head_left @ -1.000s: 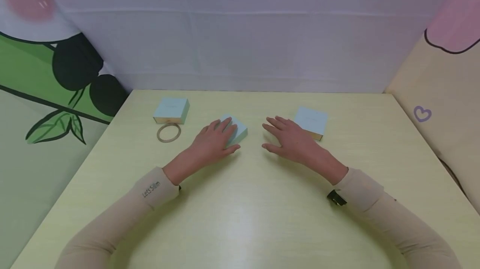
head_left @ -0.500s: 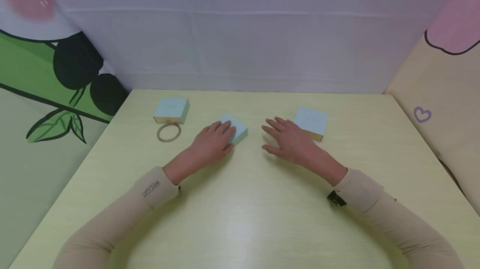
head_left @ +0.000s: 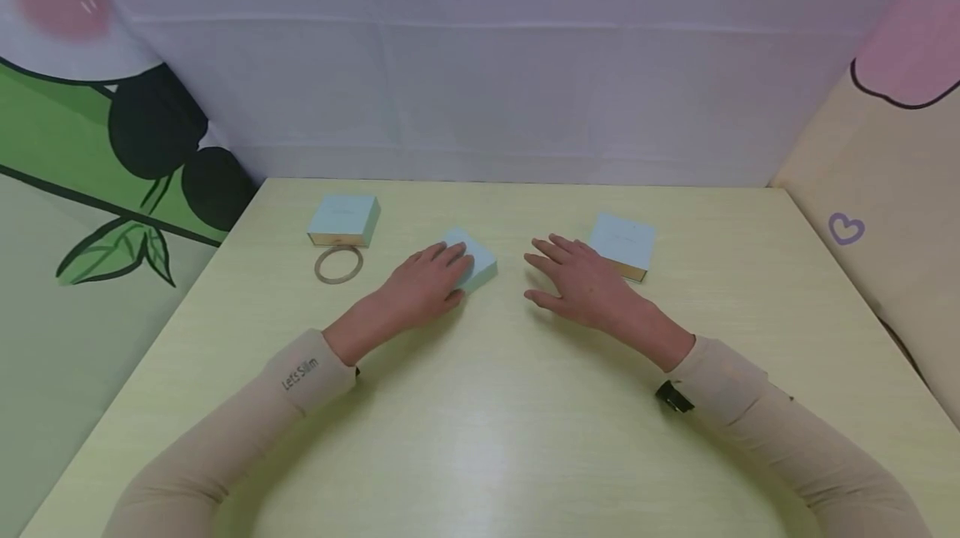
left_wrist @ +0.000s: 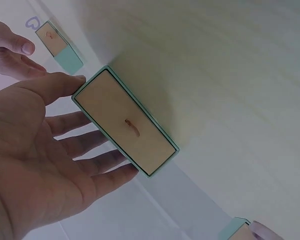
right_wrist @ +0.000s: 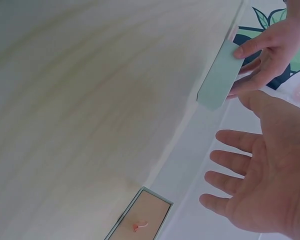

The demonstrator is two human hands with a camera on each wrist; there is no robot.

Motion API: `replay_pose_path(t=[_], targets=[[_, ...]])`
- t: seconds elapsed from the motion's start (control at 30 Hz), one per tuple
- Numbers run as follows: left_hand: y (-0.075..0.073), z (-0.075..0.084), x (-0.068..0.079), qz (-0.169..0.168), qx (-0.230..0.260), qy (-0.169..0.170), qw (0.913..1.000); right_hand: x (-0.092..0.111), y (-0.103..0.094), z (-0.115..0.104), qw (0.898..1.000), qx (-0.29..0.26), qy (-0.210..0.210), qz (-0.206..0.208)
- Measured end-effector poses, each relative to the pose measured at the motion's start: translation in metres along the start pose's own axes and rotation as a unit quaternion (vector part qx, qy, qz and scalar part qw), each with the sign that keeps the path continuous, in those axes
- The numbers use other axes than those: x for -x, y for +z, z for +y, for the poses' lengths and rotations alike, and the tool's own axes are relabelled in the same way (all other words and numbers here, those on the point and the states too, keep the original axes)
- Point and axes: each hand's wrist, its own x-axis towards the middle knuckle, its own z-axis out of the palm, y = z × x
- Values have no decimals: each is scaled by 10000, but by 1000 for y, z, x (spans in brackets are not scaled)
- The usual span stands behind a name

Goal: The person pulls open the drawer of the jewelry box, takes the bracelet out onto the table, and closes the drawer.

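Note:
My left hand holds a small light-blue drawer box at the table's middle. Its fingers lie across the lid, and the thumb presses at a corner in the left wrist view. One side of this box is a tan panel with a small reddish-brown pull tab. My right hand hovers over the table with fingers spread, holding nothing. Just beyond it stands a second light-blue box, partly hidden by the hand; its tan side with a reddish tab shows in the right wrist view.
A third light-blue box stands at the back left, with a flat tan ring right in front of it. The pale wooden table ends at a white cloth backdrop; printed panels flank both sides.
My left thumb has drawn in from an outstretched position to the near side of the middle box. The right hand and the other boxes have stayed in place.

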Motion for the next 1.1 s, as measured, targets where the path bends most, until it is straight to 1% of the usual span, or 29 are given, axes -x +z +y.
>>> replay_pose_path(t=[0.2,0.37,0.57,0.67,0.77,0.87,0.97,1.03,1.1], targets=[[1,-5,-2,-99,-82,408,9991,0,2,0,10000,2,-27,-16],[0,-12,-2,-134,-306,880,9956,0,2,0,10000,2,-29,-28],[-4,-22,-1,-181,-588,1467,9873,0,2,1,10000,-1,-23,14],[-6,-27,2,-254,-673,1636,9839,1,2,1,10000,24,-50,1],[-6,-33,4,-255,-763,1827,9799,2,2,1,10000,27,-60,-9],[-3,-38,5,-174,-889,2061,9743,1,2,1,10000,15,-43,-28],[-1,-42,4,-124,-881,2155,9724,1,3,2,10000,-13,-29,-39],[0,-41,3,-53,-786,2109,9743,1,3,2,10000,-39,-21,-61],[0,-39,1,59,-572,2012,9779,0,3,3,9999,-58,-11,-84]])
